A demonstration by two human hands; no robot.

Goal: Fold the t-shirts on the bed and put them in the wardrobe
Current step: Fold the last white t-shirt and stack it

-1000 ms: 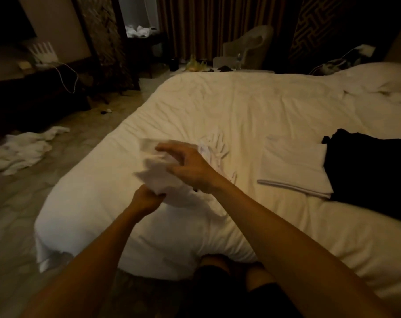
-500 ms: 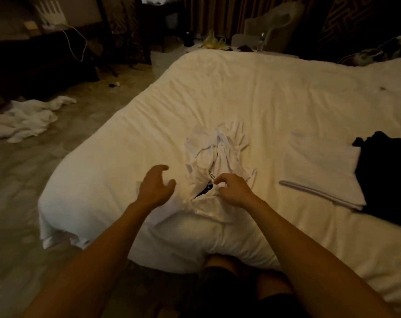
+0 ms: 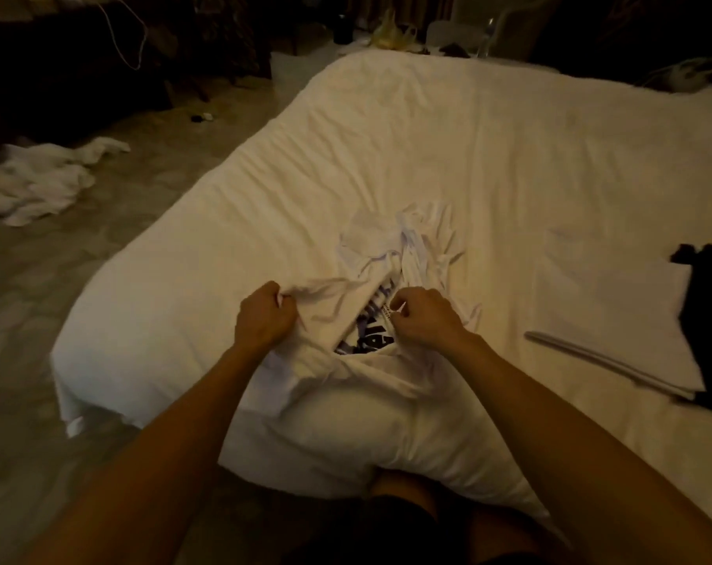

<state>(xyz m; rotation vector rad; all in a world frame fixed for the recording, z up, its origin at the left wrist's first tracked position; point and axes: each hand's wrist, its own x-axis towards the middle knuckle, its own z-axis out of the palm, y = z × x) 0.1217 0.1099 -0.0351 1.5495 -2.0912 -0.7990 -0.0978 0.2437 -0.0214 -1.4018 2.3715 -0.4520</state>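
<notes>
Loose before, my left hand (image 3: 264,316) joined my right hand (image 3: 425,318), fingers clamped on the crumpled white printed t-shirt (image 3: 407,254); I judged pulling it flat best.

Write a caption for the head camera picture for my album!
Left hand and right hand grip a crumpled white t-shirt on the bed, beside a folded t-shirt.

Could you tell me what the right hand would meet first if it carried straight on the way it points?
Most likely the crumpled white t-shirt it pinches: the right hand points forward and left into that fabric.
</notes>
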